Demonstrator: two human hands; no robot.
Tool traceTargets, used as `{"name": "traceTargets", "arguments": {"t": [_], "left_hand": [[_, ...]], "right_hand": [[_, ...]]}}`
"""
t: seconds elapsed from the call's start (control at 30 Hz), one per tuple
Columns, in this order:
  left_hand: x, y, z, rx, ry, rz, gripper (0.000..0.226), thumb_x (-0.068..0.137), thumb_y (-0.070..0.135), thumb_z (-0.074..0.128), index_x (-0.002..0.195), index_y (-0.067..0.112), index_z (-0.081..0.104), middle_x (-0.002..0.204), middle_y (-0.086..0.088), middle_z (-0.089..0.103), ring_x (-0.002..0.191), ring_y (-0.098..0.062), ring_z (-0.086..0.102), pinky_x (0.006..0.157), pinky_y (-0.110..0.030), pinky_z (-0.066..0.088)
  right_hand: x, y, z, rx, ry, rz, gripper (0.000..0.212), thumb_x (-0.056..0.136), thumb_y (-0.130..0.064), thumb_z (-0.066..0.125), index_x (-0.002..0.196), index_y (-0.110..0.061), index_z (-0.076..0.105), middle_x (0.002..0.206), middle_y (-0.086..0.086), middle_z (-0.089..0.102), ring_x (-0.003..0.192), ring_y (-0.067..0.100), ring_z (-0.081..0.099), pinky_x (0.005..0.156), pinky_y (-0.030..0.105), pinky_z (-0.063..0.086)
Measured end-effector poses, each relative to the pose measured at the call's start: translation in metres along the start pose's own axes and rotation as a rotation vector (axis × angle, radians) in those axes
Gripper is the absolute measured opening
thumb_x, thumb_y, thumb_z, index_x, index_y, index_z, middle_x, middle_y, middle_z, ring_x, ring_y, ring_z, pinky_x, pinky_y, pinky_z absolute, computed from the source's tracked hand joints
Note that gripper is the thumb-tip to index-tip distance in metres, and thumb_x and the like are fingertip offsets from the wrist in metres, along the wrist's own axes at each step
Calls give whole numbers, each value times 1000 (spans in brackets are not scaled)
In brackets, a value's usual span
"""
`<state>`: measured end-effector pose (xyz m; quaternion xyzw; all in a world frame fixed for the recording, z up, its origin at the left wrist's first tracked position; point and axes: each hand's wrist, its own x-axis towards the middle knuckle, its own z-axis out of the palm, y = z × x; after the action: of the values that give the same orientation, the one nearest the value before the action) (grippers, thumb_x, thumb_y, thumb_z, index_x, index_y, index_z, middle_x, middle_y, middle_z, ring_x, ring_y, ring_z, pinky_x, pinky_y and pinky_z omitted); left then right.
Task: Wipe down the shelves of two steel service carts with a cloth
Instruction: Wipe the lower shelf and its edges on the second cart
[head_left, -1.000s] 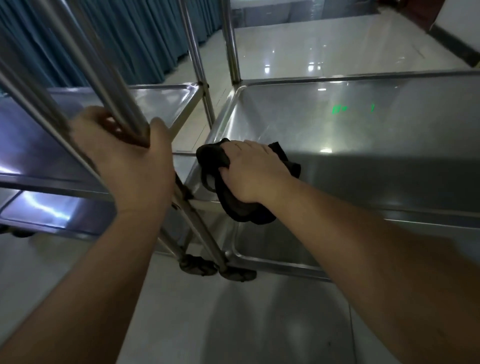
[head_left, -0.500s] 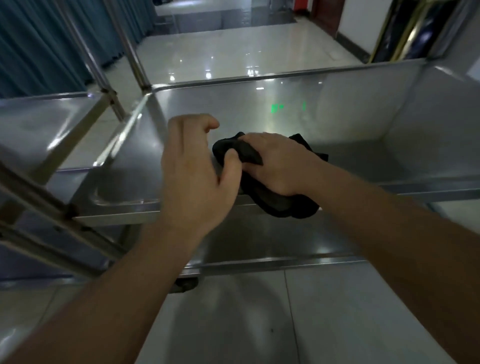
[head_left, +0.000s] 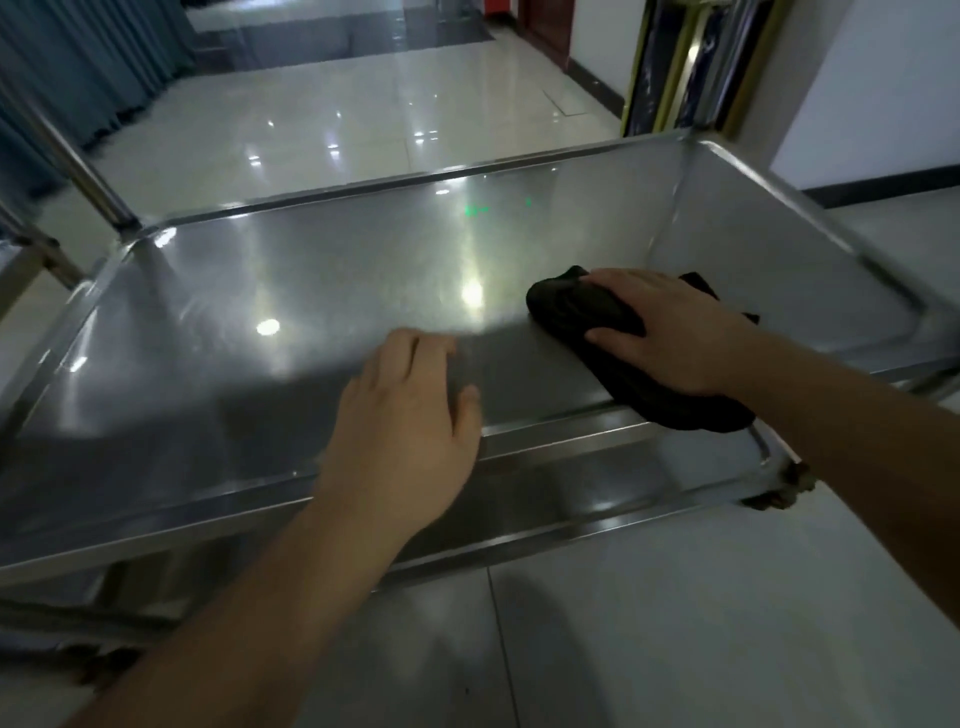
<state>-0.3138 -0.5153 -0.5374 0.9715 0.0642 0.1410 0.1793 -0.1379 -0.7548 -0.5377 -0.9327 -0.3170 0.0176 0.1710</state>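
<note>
Under the right hand (head_left: 670, 332) lies the dark cloth (head_left: 613, 338), bunched on the steel shelf (head_left: 311, 291) and trailing over the shelf's near rim; the palm presses it flat, fingers fairly straight across the wad, not pinching it. It looks soft, limp and light, likely to fold and drag unevenly, so a flat palm over the thick middle should serve better than a hold on a loose corner; on polished steel it should slide easily. Just left of it the left hand (head_left: 410, 431) rests spread on the near rim, fingers loose and reaching onto the tray, holding nothing; it appears to steady the cart. Beyond both hands the tray gleams with lamp reflections; below them a lower shelf (head_left: 597, 493) shows; further out, glossy floor tiles (head_left: 322, 124).
</note>
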Motion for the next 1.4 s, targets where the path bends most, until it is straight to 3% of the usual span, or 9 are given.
{"name": "traceTargets", "arguments": {"t": [0.27,0.43,0.6,0.73,0.93,1.03,1.1,1.23,1.4], "left_hand": [[-3,5,6,165,-105,-126,59,100,51,50,151,22,40,150,-5,46,131,-29,53,109,-52,46],[0,7,9,211,-121,-151,60,100,48,53,150,16,46,151,-10,49,135,-34,50,110,-57,45],[-1,9,10,254,-116,-138,68,95,53,41,145,9,52,144,-13,52,128,-39,54,103,-60,49],[-1,11,12,277,-88,-126,67,93,51,42,143,7,53,139,-15,52,122,-41,55,97,-61,50],[-2,12,14,272,-27,-116,68,91,52,41,142,9,54,137,-14,51,119,-43,55,95,-63,51],[-2,9,17,275,-5,-100,69,90,51,40,142,9,53,136,-14,50,118,-44,55,94,-64,51],[-3,8,18,277,1,-96,68,89,51,40,142,10,52,136,-13,48,117,-45,55,93,-65,51],[-3,7,19,274,12,-88,69,88,51,41,143,10,52,138,-14,48,119,-45,55,92,-65,52],[-2,7,18,280,4,-80,70,87,50,41,141,8,56,136,-15,53,118,-44,57,91,-62,53]], "right_hand": [[-11,78,-21,-19,17,113,58,101,-55,52,154,-37,38,157,-3,49,141,23,45,113,37,31],[-18,145,-44,-67,71,286,51,104,-53,49,151,-40,36,155,4,50,139,31,49,113,49,37],[-18,196,-60,-154,183,491,48,106,-47,47,147,-24,43,141,14,57,127,37,53,110,54,41],[-15,158,-43,-124,254,582,49,105,-39,46,145,-12,44,143,18,54,131,40,49,115,55,38],[-36,16,2,-36,50,-31,59,103,-47,50,158,-30,39,164,-3,42,149,19,38,126,36,24],[-47,14,3,-47,-15,-157,58,106,-52,44,160,-36,34,167,-11,35,154,11,29,127,28,13],[-50,49,-13,-33,-5,-56,55,106,-49,49,159,-37,37,164,-12,41,150,11,34,121,21,11],[-50,144,-47,-5,117,409,50,106,-42,49,154,-32,39,154,5,50,140,28,47,119,47,34],[30,172,-48,-84,242,673,52,103,-37,40,149,-13,42,151,14,49,141,37,43,121,56,30]]}}
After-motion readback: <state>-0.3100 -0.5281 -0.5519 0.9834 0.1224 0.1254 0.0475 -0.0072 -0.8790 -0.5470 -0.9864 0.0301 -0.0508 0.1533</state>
